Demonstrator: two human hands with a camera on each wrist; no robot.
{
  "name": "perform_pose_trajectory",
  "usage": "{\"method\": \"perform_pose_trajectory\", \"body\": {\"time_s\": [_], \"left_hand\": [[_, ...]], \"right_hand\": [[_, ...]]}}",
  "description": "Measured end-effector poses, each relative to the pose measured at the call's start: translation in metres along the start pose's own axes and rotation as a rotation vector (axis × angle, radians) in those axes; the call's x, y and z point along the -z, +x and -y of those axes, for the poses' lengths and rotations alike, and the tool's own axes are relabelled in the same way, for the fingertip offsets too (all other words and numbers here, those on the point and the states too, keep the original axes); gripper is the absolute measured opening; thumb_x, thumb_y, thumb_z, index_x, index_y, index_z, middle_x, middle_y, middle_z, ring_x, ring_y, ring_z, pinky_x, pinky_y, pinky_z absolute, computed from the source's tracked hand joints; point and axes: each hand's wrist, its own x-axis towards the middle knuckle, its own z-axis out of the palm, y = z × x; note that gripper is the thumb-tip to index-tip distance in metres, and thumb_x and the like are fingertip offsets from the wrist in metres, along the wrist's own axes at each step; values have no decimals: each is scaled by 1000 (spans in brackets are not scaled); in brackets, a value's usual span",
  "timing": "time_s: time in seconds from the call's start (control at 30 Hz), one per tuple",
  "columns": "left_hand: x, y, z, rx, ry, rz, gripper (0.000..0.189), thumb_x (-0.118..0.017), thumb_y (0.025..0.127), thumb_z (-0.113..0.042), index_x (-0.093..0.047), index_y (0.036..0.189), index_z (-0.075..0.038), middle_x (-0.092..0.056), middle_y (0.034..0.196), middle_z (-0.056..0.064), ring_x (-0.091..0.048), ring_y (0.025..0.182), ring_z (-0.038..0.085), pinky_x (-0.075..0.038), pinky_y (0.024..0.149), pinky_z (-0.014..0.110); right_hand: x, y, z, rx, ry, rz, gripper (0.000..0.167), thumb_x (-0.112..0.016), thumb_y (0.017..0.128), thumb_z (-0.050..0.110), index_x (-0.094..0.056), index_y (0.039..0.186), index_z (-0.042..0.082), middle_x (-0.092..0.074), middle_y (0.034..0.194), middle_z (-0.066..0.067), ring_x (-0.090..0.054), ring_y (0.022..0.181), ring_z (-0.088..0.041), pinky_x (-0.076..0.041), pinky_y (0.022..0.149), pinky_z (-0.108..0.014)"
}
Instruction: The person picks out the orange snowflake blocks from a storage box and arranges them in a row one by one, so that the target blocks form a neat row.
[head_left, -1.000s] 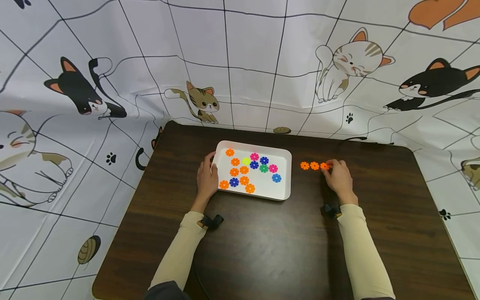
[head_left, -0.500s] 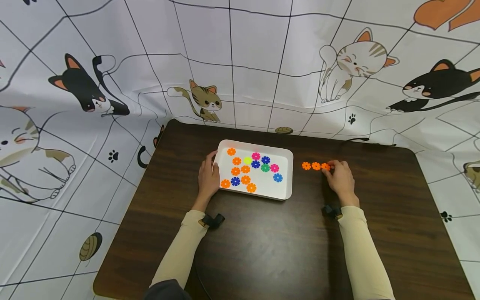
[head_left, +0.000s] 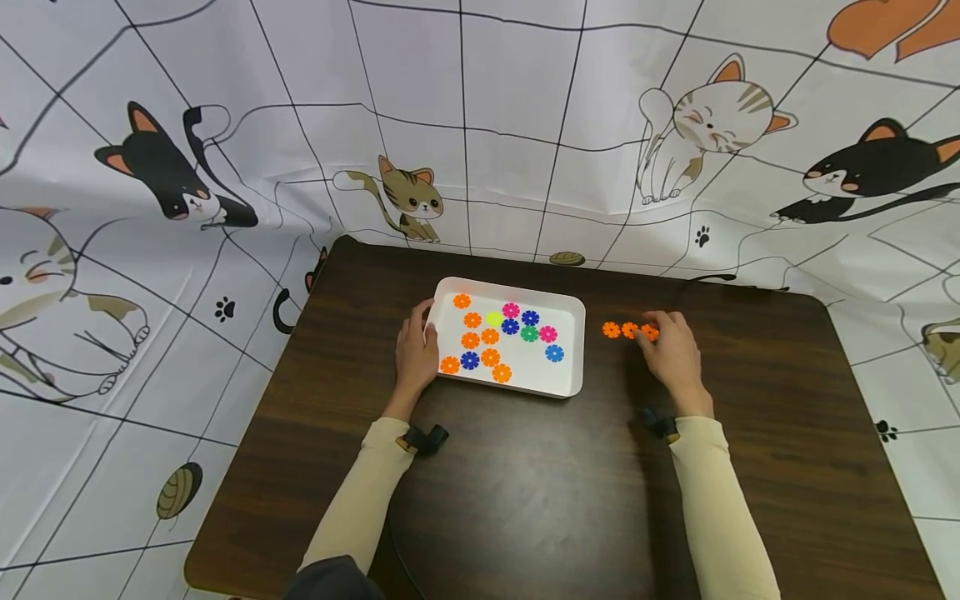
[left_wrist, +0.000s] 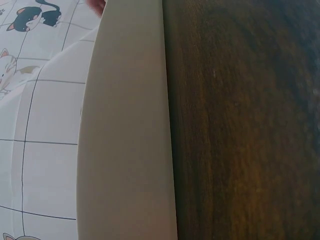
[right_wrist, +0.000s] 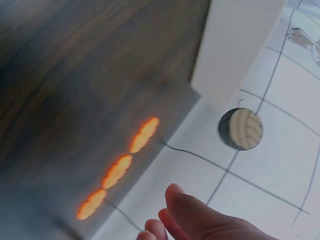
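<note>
R hand (head_left: 674, 350) nr L-to-R orange row (head_left: 630, 331)

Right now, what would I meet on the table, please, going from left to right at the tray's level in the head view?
Left hand, tray, row of three orange discs, right hand.

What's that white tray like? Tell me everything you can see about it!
The white tray is a shallow rectangle with rounded corners, low walls and a smooth, plain surface that looks like plastic. It sits upright on the dark table, its long sides running roughly along the table's far edge. Inside lie flower-like pieces in orange, dark blue, light blue, pink, green and yellow, with bare floor showing between. The person's left hand grips its left end.
</note>
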Motion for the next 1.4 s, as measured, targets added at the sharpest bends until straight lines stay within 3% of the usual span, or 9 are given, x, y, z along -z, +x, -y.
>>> {"method": "perform_pose_trajectory", "body": {"time_s": [0.37,0.7,1.1,1.4], "left_hand": [[0,-1,-1,-1,2,4,46,-39,108,-19,-40,153,-28,-55,129,18,-50,118,36,-38,104,55],[1,0,-1,6,9,0,46,-39,108,-19,-39,153,-29,-54,129,19,-49,119,36,-37,104,55],[0,-2,-2,4,6,-2,46,-40,108,-19,-40,153,-29,-56,127,20,-51,116,37,-39,101,55],[0,0,-2,7,9,-3,46,-40,108,-19,-40,153,-29,-56,124,20,-51,113,36,-39,100,53]], "right_hand": [[-2,-5,26,75,44,-42,38,-68,97,19,-63,131,3,-58,124,-22,-62,100,-39,-49,82,-57],[-11,-13,60,136,74,-6,37,-70,97,23,-65,128,4,-60,120,-20,-64,100,-36,-53,79,-54],[-30,-22,96,259,46,131,35,-74,94,20,-68,125,5,-63,115,-17,-60,93,-30,-54,75,-43],[-51,-28,116,389,29,265,28,-77,91,22,-73,115,8,-67,113,-13,-63,104,-30,-56,91,-48]]}}
